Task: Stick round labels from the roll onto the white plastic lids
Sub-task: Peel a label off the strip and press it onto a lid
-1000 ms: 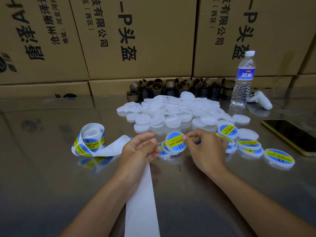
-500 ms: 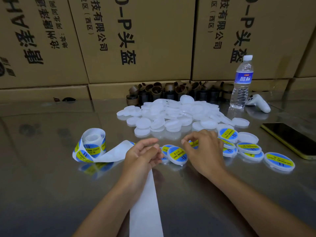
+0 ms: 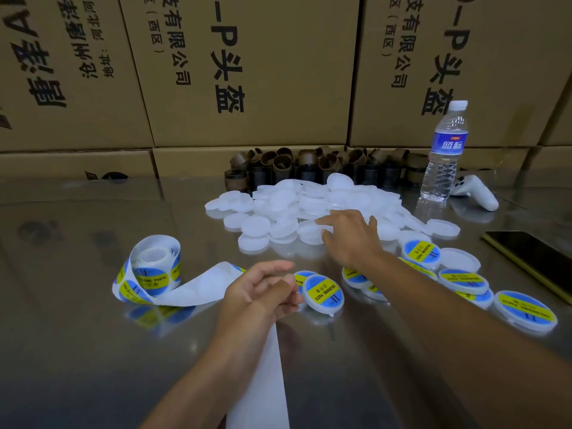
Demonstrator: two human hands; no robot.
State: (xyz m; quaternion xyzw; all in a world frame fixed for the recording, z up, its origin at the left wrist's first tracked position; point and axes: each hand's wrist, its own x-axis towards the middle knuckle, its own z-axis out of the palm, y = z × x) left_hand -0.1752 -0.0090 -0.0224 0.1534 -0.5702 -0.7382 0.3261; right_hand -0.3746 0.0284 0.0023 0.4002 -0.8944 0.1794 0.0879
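R hand (image 3: 349,233) has left the just-labelled lid (image 3: 323,294) and gone fwd to the pile of blank lids (image 3: 294,205). That lid now lies on the table (image 3: 77,351), just beside the L hand (image 3: 263,289).

R hand: fingers spread and straight, tips on a blank lid at the pile's near edge, nothing gripped yet.

L hand: fingers loosely curled over the liner strip (image 3: 266,382). Cannot tell whether it pinches it (strip runs under the hand).

Label roll (image 3: 151,267) stands on edge to the L, apart from the pile.

Handling, as judged: lids are light, thin, fairly stiff, smooth, and likely to slide on the glossy table or drag neighbours. Take one by the rim, thumb vs. fingers, from the loose near edge. Labels are soft and tacky, so hold by the edge only.
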